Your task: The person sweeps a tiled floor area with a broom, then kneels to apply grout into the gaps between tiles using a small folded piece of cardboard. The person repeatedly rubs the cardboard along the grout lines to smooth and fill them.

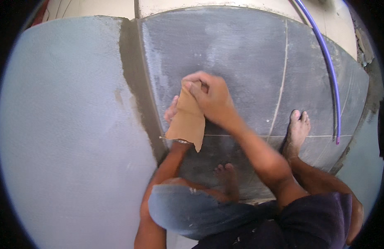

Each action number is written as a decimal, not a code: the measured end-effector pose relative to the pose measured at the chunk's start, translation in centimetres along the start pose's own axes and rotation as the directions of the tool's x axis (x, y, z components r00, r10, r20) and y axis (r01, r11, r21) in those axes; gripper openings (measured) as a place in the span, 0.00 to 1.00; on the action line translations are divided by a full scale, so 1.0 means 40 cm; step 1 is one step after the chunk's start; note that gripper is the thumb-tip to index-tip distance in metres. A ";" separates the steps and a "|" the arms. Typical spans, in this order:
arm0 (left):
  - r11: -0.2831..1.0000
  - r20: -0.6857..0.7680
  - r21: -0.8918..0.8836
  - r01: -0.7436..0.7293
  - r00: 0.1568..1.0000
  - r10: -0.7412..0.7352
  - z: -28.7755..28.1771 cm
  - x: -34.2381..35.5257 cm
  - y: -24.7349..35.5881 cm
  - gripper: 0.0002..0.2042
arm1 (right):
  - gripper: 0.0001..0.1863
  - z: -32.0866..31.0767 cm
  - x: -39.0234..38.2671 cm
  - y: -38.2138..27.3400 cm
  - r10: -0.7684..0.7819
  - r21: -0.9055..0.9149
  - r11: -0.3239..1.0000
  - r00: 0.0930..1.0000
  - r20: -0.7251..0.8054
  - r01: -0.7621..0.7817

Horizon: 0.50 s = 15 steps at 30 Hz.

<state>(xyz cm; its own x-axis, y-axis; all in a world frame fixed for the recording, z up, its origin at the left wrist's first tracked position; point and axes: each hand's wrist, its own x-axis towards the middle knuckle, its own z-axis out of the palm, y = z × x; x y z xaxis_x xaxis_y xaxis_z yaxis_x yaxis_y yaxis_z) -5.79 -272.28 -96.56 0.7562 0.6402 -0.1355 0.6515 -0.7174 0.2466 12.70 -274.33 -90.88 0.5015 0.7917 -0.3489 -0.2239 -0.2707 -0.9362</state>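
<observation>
A piece of brown paper (187, 118) with a ragged, torn lower edge hangs between my hands above the dark grey tiles. My right hand (212, 93) is closed on its upper end, thumb and fingers pinching the top. My left hand (171, 111) lies behind the paper, its fingers showing along the left edge and seeming to grip it; most of the palm is hidden. A bracelet or watch band (182, 142) circles my left wrist. Whether the paper has a gritty side cannot be seen.
Grey tiled floor (241, 54) with pale joints spreads under me, my bare foot (298, 130) on it. To the left rises a pale grey plastered surface (71, 116), with a brownish mortar strip (136, 79) along its edge. A purple hose or pipe (331, 68) lies at the right.
</observation>
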 end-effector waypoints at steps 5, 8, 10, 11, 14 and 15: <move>0.992 -0.247 -0.117 -0.055 0.969 0.024 -0.009 -0.015 0.009 0.23 | 0.12 -0.104 0.176 -0.055 0.112 -0.428 0.895 0.866 0.486 0.125; 0.980 -0.288 -0.188 -0.063 0.958 0.006 -0.034 -0.004 0.012 0.18 | 0.10 -0.118 0.242 -0.094 0.378 -0.397 0.912 0.583 0.719 -0.101; 0.964 -0.313 -0.262 -0.042 0.949 -0.044 -0.060 0.004 0.024 0.15 | 0.10 -0.140 0.254 -0.157 0.596 -0.420 0.778 0.337 0.728 -0.468; 0.948 -0.282 -0.319 -0.002 0.955 -0.093 -0.078 0.006 0.036 0.16 | 0.09 -0.157 0.249 -0.199 0.626 -0.460 0.742 0.261 0.734 -0.488; 0.483 -0.058 -0.875 0.044 0.979 -0.194 -0.158 0.033 0.063 0.22 | 0.08 -0.187 0.229 -0.317 0.765 -0.603 0.620 0.219 0.605 -0.502; 0.367 0.005 -0.927 0.080 0.980 -0.199 -0.192 0.034 0.094 0.22 | 0.07 -0.188 0.221 -0.343 0.773 -0.611 0.620 0.247 0.584 -0.493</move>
<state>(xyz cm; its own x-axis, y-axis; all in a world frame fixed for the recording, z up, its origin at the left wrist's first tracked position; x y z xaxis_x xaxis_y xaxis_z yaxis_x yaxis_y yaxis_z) -2.77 -271.98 -88.46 0.6116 0.7688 -0.1870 0.2431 0.0422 0.9691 26.51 -267.73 -81.45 -0.5376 0.3066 -0.7855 0.1249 -0.8923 -0.4337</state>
